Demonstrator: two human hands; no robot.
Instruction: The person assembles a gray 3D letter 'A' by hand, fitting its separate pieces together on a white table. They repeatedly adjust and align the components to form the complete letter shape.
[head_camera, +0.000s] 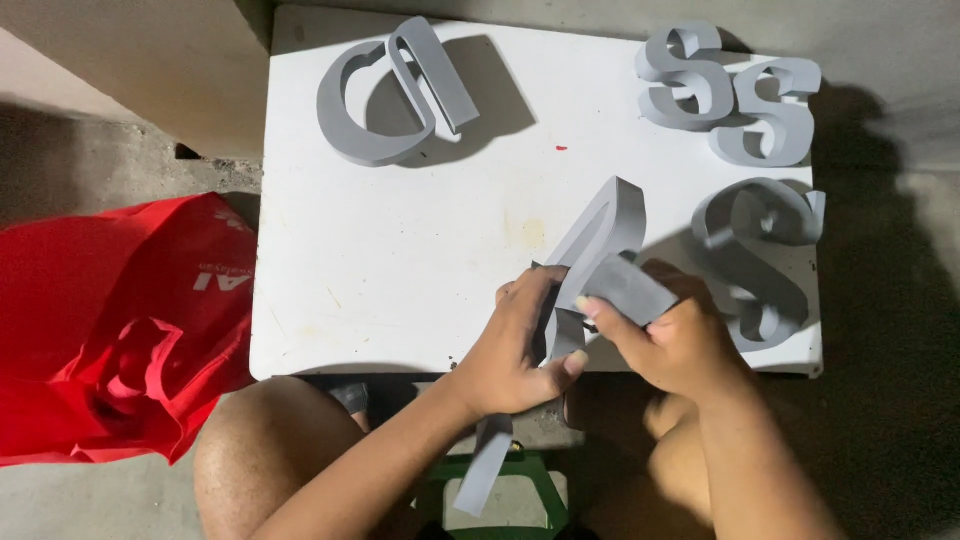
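My left hand (520, 345) and my right hand (675, 340) both grip a grey channel-letter shell (605, 235) standing on edge at the front of a white board (400, 260). A loose grey strip (485, 465) hangs down from it below the left hand, past the board's front edge. The right thumb presses a flat grey side piece (635, 288) of the same letter.
Other grey letter shells lie on the board: a round one (390, 95) at the back left, two curved ones (685, 75) (770, 110) at the back right, another (760, 250) beside my right hand. A red bag (110, 320) lies at left. A green stool (535, 495) is under my knees.
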